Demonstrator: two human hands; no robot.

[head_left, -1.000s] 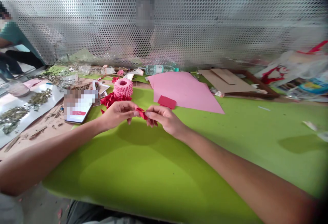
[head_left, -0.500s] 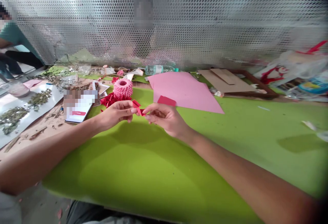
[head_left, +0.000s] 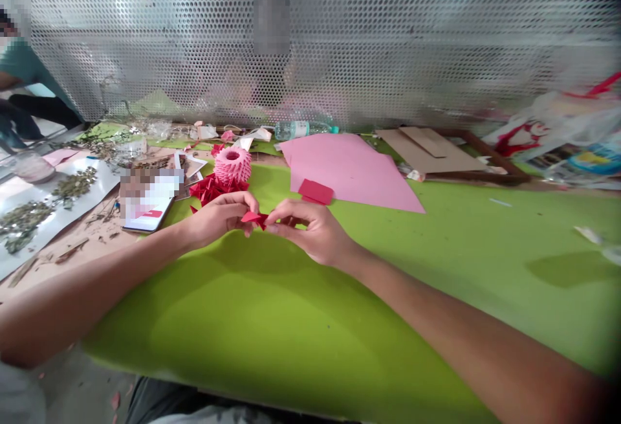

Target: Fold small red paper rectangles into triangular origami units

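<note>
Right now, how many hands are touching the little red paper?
2: the left hand and the right hand both pinch the folded red paper between them, above the green table.

Free passage over the green tabletop [head_left: 242, 333] rightward; blocking the far left, pink origami cylinder [head_left: 233, 165], red folded units [head_left: 208, 189], smartphone [head_left: 145, 213].

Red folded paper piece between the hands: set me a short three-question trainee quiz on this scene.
1. True or false: the red folded paper piece is pinched between the left hand and the right hand.
2. Multiple choice: what stands just behind the pile of red folded pieces? A) a pink folded-paper ring; B) a ceramic mug; C) a stapler.
3. What colour is the sheet under the small red rectangle?

Key: 1 true; 2 A; 3 pink.
</note>
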